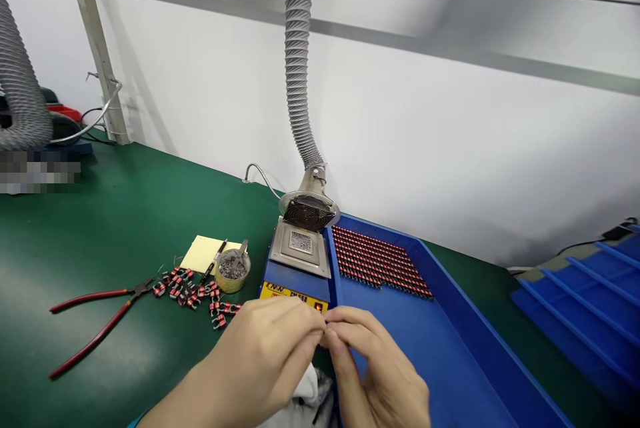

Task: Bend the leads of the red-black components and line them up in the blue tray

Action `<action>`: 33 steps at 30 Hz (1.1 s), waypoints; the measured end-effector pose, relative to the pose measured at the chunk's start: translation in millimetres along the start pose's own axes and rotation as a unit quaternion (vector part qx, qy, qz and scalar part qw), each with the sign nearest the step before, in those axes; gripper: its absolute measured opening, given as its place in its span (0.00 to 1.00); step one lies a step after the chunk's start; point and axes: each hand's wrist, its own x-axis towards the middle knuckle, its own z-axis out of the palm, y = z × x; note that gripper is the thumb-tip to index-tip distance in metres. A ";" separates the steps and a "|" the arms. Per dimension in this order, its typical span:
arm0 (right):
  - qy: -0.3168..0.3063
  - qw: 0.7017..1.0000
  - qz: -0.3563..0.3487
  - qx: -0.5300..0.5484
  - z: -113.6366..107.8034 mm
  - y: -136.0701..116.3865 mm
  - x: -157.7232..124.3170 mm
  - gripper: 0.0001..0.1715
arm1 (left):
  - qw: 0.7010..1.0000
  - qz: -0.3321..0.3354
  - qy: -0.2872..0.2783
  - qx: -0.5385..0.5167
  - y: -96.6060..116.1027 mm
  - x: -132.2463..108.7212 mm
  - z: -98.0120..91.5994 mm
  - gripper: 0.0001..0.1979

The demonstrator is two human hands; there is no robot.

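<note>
Green bench holds a solder pot (301, 245), and just before it left hand (273, 355) and right hand (373, 371) pinch together on something tiny and hidden, likely a coil (219, 321) being prepared for dipping.

Both hands are bare, no gloves, no rings or watch that I can spot. Left hand (273, 355) shows a long stretch of bare forearm with just a sliver of teal sleeve (134, 423) way back from the fingertips. Right hand (383, 378) is cut off at the wrist, so can't tell about a sleeve.
</note>
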 end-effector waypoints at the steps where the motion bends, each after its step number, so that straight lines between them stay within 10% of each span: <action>1: -0.014 0.998 0.060 0.023 0.8 -1.0 -0.9 0.11 | 0.999 0.027 0.003 0.043 -1.2 -0.6 1.8 0.12; 5: -0.090 0.942 0.236 0.220 -2.8 1.4 -0.8 0.26 | 0.993 0.069 0.019 0.094 -2.9 -2.7 4.7 0.14; 9: -0.051 0.982 0.089 0.160 -9.6 8.6 2.5 0.05 | 0.997 -0.038 0.005 -0.063 1.4 -3.0 -1.6 0.09; 15: 0.003 0.999 -0.045 -0.001 -1.4 2.9 -1.7 0.18 | 0.990 -0.095 -0.031 -0.096 0.3 -2.5 -2.5 0.08; 17: 0.008 0.999 0.046 0.012 1.7 -0.4 -3.4 0.09 | 1.000 -0.019 -0.010 -0.023 -2.4 -2.5 2.1 0.10; 21: -0.087 0.926 0.281 0.237 -0.8 0.4 -3.1 0.23 | 0.997 0.053 0.024 0.048 -3.0 -1.9 6.9 0.12; 26: -0.048 0.979 0.106 0.165 -8.3 7.3 0.6 0.04 | 0.989 -0.082 0.008 -0.123 3.0 -0.8 -1.4 0.08; 28: -0.036 0.993 0.024 0.108 -8.1 8.7 1.2 0.15 | 0.984 -0.111 -0.004 -0.141 3.8 -0.9 -3.0 0.08; 33: -0.019 0.999 -0.021 0.024 -3.2 6.5 -1.1 0.13 | 0.999 -0.005 0.023 -0.032 0.5 -2.2 5.0 0.09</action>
